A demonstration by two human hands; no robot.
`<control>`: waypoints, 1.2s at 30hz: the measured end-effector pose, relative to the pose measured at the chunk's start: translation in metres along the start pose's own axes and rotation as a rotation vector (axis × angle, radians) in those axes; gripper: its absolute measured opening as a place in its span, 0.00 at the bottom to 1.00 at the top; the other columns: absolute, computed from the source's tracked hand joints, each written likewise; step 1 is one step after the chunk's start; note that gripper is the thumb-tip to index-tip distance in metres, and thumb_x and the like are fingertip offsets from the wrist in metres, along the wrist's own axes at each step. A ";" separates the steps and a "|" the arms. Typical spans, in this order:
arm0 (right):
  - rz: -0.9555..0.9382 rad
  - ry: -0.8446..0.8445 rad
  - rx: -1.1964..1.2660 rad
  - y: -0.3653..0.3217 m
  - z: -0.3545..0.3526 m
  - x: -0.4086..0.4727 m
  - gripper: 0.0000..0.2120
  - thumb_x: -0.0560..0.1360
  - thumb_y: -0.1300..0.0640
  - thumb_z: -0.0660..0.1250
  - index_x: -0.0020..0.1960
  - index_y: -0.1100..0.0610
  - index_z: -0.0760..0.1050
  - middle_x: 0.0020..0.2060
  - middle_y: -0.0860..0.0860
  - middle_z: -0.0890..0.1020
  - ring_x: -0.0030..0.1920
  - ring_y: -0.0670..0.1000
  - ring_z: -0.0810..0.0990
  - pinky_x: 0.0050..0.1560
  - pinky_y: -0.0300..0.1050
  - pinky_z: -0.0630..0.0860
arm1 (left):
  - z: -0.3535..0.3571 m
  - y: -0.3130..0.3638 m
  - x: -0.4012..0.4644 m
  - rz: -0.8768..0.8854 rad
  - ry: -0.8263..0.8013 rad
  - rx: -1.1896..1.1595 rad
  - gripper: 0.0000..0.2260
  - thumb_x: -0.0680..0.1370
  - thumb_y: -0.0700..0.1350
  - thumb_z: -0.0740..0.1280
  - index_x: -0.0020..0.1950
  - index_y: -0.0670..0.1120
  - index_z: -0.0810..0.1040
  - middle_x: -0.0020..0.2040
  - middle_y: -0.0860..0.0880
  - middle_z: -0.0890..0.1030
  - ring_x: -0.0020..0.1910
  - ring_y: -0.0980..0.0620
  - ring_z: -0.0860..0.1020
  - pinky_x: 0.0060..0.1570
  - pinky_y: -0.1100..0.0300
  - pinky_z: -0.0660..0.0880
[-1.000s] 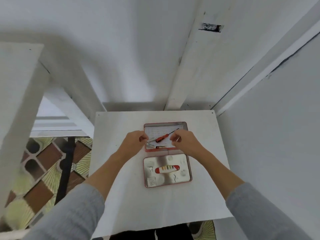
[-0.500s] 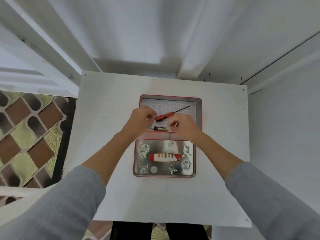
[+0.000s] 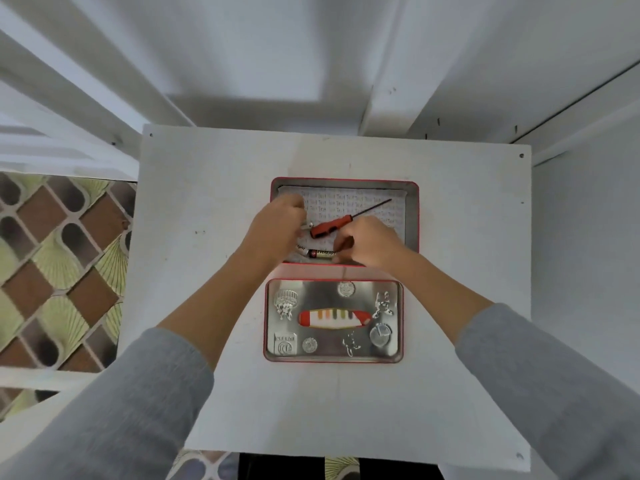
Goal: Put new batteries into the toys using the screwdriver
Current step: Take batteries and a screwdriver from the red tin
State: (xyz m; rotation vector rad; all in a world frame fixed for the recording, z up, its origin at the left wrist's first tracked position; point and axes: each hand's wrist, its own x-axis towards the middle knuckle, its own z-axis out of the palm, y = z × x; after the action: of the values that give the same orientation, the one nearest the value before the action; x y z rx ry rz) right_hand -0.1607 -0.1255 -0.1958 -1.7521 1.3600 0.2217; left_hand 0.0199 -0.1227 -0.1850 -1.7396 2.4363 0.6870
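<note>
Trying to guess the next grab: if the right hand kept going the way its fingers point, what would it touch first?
Most likely the battery: the right hand has its fingers aimed left at it, inside the tin. Depth is unclear, so contact may already exist.

Shiny embossed metal lid (image 3: 388,341) (red-rimmed); matt white table (image 3: 207,188); grey cloth sleeves (image 3: 114,410).

A white table (image 3: 225,393) is seen from above, set against white walls (image 3: 311,46). Patterned floor tiles (image 3: 59,258) in brown, grey and pale green are shown at the left. White rails (image 3: 52,140) are visible beyond them.
</note>
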 end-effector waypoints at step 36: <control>-0.130 0.100 -0.262 -0.051 0.017 0.025 0.14 0.68 0.48 0.73 0.47 0.57 0.78 0.42 0.48 0.78 0.48 0.48 0.68 0.51 0.47 0.63 | -0.056 -0.020 -0.069 -0.410 0.166 -1.214 0.15 0.73 0.26 0.59 0.45 0.46 0.73 0.34 0.47 0.68 0.32 0.54 0.66 0.35 0.60 0.66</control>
State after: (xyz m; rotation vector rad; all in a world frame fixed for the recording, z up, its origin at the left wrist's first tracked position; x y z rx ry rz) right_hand -0.1015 -0.1300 -0.1945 -2.0861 1.3282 0.2523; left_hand 0.0733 -0.0895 -0.1194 -2.5433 1.5917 2.2891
